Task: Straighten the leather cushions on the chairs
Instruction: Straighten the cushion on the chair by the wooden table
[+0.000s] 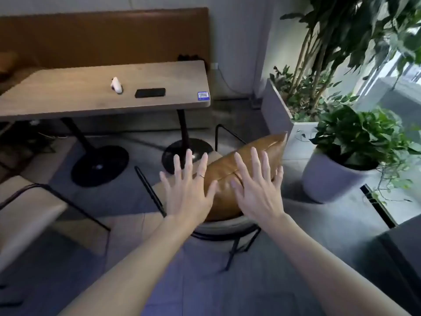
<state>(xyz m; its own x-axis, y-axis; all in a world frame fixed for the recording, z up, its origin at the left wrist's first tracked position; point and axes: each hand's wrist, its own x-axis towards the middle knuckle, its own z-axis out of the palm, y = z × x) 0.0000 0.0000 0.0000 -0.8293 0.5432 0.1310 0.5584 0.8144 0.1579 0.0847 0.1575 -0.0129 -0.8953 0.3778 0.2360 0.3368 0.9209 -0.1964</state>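
A tan leather cushion (230, 176) lies tilted on a black-framed chair (223, 226) in the middle of the view, one corner pointing up and to the right. My left hand (186, 192) hovers with spread fingers over the cushion's left end. My right hand (257, 190) is spread over its middle, fingers apart. Neither hand grips anything; whether the palms touch the leather I cannot tell. A second chair (27, 215) with a pale seat stands at the left edge.
A wooden table (68, 96) on two black pedestal bases carries a white controller (116, 86) and a black phone (150, 92). A brown bench back (102, 37) runs behind it. Potted plants (355, 142) and a white planter (280, 110) stand close on the right.
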